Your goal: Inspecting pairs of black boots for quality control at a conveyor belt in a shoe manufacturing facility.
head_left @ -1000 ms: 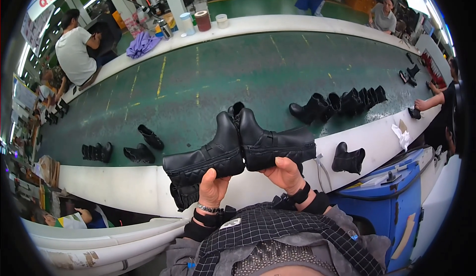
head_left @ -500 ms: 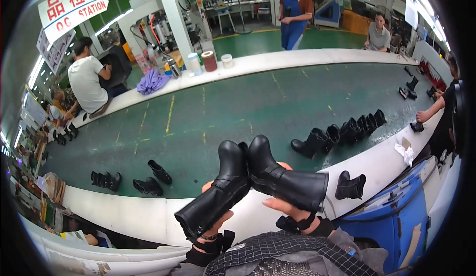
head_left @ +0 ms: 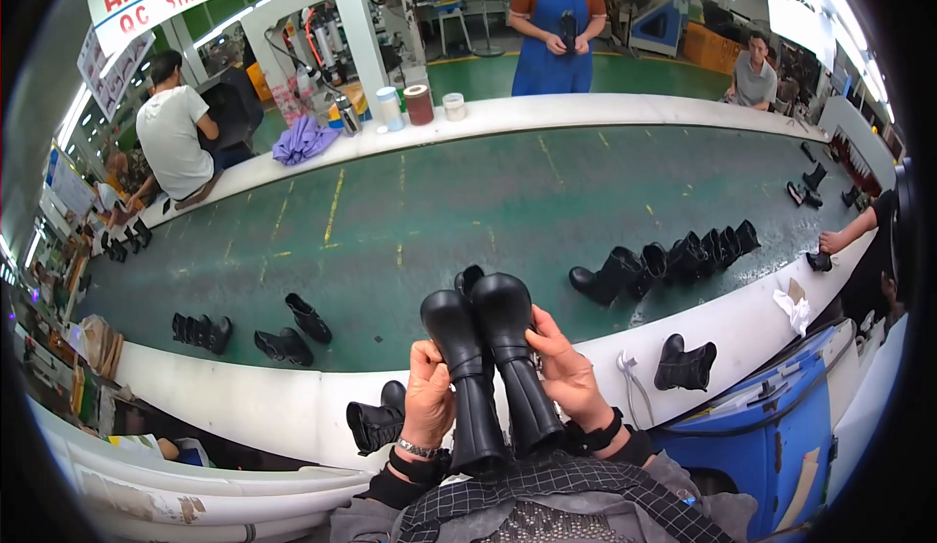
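Observation:
Two black boots stand side by side in my hands, rounded toes pointing up and away, shafts coming down toward my apron. My left hand (head_left: 429, 397) grips the left boot (head_left: 452, 333) along its outer side, fingers curled. The right boot (head_left: 506, 323) is held by my right hand (head_left: 568, 365), its thumb near the ankle strap. The two boots touch along their inner sides. Behind their toes shows part of another dark boot (head_left: 469, 278). Just left of my left wrist, a black boot (head_left: 376, 424) lies on the white ledge.
On the white ledge (head_left: 264, 397) at right are pliers (head_left: 636, 387), another boot (head_left: 684, 363) and a white cloth (head_left: 793, 311). The green belt (head_left: 410, 221) carries a boot row (head_left: 669, 260). Beyond it stands a person in a blue apron (head_left: 552, 55). A blue cabinet (head_left: 771, 426) stands at right.
Both boots have swung from spread shafts to lying parallel, shafts toward me. My hands now show at their outer sides. The aproned person has come nearer the far ledge.

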The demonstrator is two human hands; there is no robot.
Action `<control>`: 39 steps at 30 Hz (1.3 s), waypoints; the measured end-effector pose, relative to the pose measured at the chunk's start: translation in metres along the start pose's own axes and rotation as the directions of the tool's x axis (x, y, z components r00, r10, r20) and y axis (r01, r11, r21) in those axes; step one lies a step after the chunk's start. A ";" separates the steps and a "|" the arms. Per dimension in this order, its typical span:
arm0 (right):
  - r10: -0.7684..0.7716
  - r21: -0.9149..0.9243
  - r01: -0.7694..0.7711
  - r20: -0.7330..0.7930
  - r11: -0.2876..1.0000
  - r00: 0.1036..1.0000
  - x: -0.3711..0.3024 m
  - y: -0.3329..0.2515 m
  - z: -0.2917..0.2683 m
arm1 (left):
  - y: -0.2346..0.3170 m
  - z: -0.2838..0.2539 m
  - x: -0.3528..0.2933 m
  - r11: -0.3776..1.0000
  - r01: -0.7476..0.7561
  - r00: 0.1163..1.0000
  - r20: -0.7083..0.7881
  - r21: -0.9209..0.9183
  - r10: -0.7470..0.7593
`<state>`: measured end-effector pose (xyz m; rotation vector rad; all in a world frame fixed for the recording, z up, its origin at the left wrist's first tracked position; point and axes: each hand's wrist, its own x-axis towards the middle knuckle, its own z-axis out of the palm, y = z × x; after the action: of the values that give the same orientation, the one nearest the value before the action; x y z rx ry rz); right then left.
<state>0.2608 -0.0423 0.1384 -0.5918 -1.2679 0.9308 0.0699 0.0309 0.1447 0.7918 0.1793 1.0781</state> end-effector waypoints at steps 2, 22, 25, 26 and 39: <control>0.018 0.126 -0.015 -0.020 0.992 1.000 0.003 -0.001 -0.007 | -0.001 -0.002 0.002 1.000 -0.017 1.000 -0.001 0.015 0.017; 0.725 0.324 -0.660 -0.148 0.678 0.672 -0.008 0.017 0.001 | -0.030 -0.059 0.000 0.859 0.458 0.869 -0.086 -0.229 -0.486; 0.699 0.384 -0.606 -0.172 0.696 0.694 0.001 0.012 0.005 | -0.029 -0.053 0.005 0.820 0.465 0.830 -0.157 -0.335 -0.535; 0.690 0.411 -0.598 -0.115 0.688 0.715 0.003 0.011 0.003 | -0.028 -0.051 0.005 0.830 0.442 0.837 -0.176 -0.340 -0.518; 0.574 0.698 -0.221 -0.321 0.681 0.753 0.008 0.016 -0.004 | -0.015 -0.033 0.009 0.900 0.018 0.929 -0.326 -0.435 -0.177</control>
<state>0.2611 -0.0265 0.1290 -0.5475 -0.2613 1.3829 0.0685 0.0512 0.1138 0.1826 0.2789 1.1064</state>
